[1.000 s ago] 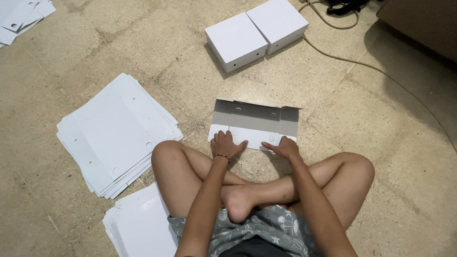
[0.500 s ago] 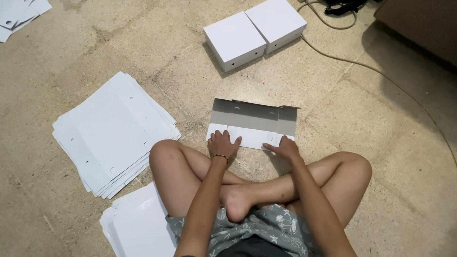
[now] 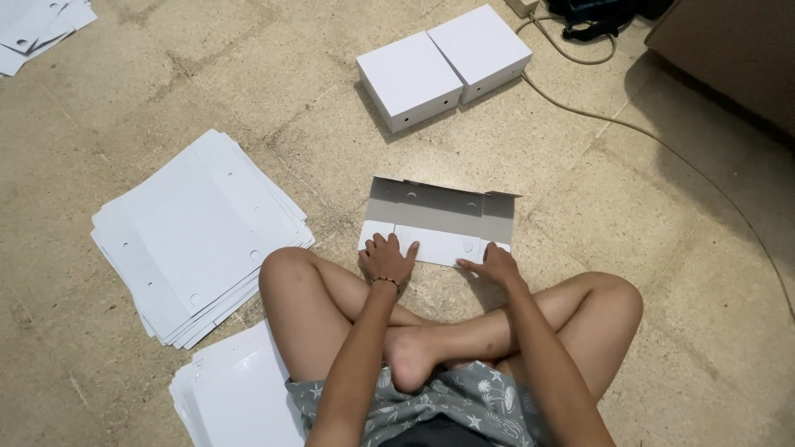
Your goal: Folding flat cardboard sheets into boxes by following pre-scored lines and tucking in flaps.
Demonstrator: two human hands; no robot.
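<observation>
A partly folded white cardboard box blank [image 3: 439, 217] lies on the floor just in front of my crossed legs, its far flap standing up and showing a grey inner side. My left hand [image 3: 387, 258] presses flat on the blank's near left part, fingers spread. My right hand [image 3: 493, 265] presses on the near right edge, fingers pointing left along the fold. Neither hand grips anything; both rest on the cardboard.
A stack of flat white box blanks [image 3: 195, 236] lies to my left, another stack [image 3: 236, 397] beside my left knee, more at the far left corner [image 3: 37, 29]. Two finished white boxes [image 3: 443, 66] sit ahead. A cable [image 3: 662, 141] runs across the floor at right.
Both hands stay pressed on the blank's near edge; only the view has shifted slightly. The box blank has not visibly changed shape.
</observation>
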